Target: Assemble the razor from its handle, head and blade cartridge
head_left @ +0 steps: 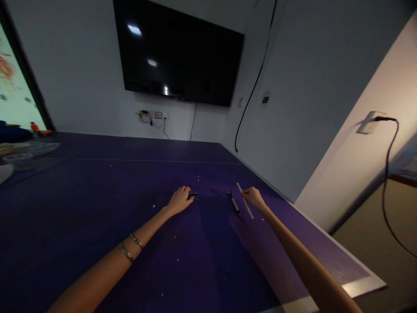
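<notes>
My left hand point(180, 199) is closed on a small dark object with metallic-looking edges point(194, 195), low over the purple tabletop; the fingers cover part of it, and its kind is unclear. With finger and thumb, my right hand point(254, 198) pinches a thin, pale, ruler-like strip point(248, 209) near its middle. The strip slants from upper left to lower right. Between my hands, nearer the right one, lies a razor point(234, 203) with a dark grey handle, its head pointing away from me. Neither hand touches it.
Small white scraps point(154, 206) dot the purple tabletop point(97, 195). Clear plastic wrapping point(35, 150) and an orange item point(35, 127) sit at the far left. A black cable point(252, 91) hangs down the wall right of the television point(182, 52). The table's pale edge point(365, 287) runs along the right.
</notes>
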`<state>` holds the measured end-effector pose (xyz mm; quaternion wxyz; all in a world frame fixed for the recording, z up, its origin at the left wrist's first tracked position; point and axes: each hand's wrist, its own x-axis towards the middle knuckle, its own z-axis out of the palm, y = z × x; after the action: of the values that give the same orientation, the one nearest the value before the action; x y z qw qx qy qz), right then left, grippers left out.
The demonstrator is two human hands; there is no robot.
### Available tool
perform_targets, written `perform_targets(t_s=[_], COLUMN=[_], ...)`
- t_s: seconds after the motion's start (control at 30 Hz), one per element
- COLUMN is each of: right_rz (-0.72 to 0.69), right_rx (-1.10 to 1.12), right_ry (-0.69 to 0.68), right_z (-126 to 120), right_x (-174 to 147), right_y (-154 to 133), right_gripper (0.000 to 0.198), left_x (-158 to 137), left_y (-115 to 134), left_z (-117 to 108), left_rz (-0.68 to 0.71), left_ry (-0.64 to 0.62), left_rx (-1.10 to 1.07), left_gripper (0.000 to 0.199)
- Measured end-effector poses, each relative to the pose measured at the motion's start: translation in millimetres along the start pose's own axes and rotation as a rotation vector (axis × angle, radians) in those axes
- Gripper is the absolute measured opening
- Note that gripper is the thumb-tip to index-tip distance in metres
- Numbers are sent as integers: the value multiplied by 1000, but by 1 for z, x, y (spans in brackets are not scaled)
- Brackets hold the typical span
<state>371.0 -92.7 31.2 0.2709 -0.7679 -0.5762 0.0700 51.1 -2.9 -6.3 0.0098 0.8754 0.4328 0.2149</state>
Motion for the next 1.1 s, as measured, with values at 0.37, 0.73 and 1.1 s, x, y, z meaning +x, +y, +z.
perform_targets(t_s=[0.37,0.73,1.1], right_rz=[64,90,-6], right_rx=[-197,-261,-188], right_ry=[-26,-60,-45], right_z=[29,40,10], right_x=[13,24,20], right_y=[17,28,10], right_gripper=[18,15,27], left_x=[13,20,16], left_y=[-23,-21,-13], left_z=[28,28,17], left_rz=[52,39,66], left_ry=[-95,-129,-71], left_rx=[-92,-136,-207], left_gripper=[48,41,39])
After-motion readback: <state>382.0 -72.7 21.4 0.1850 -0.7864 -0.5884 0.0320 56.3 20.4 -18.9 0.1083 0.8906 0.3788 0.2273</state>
